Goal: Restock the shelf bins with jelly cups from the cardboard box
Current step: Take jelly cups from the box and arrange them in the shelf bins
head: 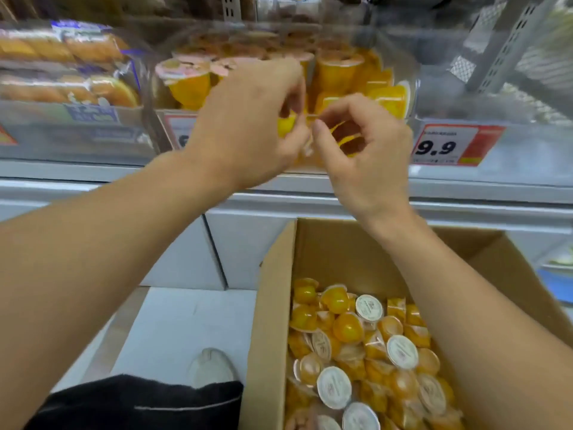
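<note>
Both my hands are raised in front of the clear shelf bin [412, 76], which holds several orange jelly cups [336, 72]. My left hand [245, 125] grips a yellow jelly cup [286, 125] with curled fingers. My right hand [366, 150] pinches orange jelly cups [347, 139] right beside it; the two hands nearly touch. Below, the open cardboard box [273, 305] at lower right holds several loose orange jelly cups [347, 328], some with white foil lids up.
A neighbouring bin [71, 116] on the left holds packaged pastries. A price tag reading 9.9 [446, 144] hangs on the shelf edge at right. White shelf rails run below the bins. My shoe [210, 366] stands on the white floor left of the box.
</note>
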